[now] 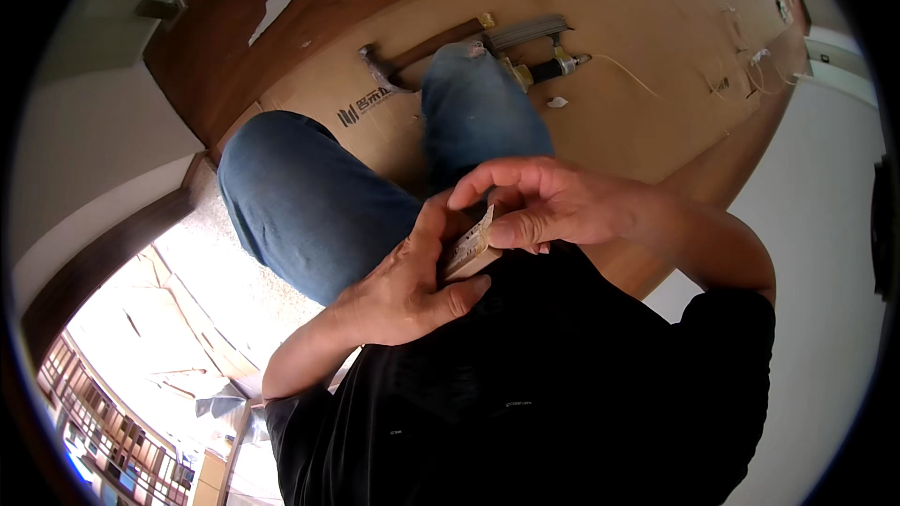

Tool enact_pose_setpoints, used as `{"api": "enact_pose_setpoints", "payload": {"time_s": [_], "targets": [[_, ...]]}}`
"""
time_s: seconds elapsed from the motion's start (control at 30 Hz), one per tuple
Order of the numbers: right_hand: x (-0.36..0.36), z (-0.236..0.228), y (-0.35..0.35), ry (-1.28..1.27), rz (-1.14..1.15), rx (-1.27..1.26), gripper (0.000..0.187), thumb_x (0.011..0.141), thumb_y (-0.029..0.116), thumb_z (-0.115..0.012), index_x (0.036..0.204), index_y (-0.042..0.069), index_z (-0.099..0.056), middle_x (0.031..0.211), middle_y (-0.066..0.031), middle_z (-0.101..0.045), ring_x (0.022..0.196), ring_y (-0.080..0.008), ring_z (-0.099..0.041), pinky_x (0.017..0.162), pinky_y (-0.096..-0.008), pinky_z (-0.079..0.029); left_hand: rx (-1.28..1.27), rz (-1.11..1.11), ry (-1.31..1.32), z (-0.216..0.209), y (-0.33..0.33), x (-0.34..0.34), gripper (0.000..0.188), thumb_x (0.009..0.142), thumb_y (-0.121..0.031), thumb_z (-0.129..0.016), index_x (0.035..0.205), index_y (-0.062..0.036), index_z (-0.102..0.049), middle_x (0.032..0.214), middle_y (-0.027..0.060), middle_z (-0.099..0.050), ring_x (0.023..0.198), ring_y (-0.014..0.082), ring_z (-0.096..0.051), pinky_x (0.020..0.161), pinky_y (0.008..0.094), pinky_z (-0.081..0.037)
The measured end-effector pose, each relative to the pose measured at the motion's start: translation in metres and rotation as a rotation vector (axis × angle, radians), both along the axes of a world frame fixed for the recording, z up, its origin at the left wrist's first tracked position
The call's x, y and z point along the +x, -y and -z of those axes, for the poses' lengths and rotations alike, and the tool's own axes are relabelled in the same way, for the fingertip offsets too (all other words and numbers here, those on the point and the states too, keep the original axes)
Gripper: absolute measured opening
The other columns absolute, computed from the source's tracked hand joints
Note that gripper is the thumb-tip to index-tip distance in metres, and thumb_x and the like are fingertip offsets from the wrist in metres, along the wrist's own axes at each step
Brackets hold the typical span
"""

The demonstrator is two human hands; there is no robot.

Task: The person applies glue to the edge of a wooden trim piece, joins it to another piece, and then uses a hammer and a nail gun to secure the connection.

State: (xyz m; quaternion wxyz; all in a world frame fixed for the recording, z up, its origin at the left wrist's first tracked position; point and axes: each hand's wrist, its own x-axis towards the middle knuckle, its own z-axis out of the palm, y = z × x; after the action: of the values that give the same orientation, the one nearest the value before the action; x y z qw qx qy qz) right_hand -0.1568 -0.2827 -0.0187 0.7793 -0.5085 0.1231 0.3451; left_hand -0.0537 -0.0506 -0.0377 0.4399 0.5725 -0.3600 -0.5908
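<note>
Close to my black shirt I hold a small cardboard box (466,262), tilted, with a printed, light-coloured side showing. My left hand (410,286) wraps round it from the left, thumb along its near end. From the right, my right hand (544,211) reaches over its upper end. The right thumb presses on a raised flap or edge of the box, and the other fingers curl over the far side. What is inside the box is hidden by my fingers.
Beyond my knees lies a large cardboard sheet (619,47) on the brown floor. On it rest a hammer (427,49) and a nail gun (544,66) with a thin pale hose (626,74). A white scrap (277,9) lies at the far left. A pale wall (806,253) stands at right.
</note>
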Motion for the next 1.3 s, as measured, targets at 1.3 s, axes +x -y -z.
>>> {"api": "enact_pose_setpoints", "payload": {"time_s": [1.3], "targets": [[0.001,0.037,-0.056,0.611,0.673,-0.627,0.024,0.096,0.003,-0.068,0.119,0.001,-0.062,0.092,-0.0061,-0.062,0.072,-0.0089,-0.061,0.062,-0.0235,-0.049,-0.195,-0.418,-0.456,0.036,0.006,0.029,0.068,0.092,0.013,-0.057,0.149,-0.013,-0.03,0.13,0.0161,-0.054,0.101,0.0236,-0.069,0.083,0.0333,-0.059]]}}
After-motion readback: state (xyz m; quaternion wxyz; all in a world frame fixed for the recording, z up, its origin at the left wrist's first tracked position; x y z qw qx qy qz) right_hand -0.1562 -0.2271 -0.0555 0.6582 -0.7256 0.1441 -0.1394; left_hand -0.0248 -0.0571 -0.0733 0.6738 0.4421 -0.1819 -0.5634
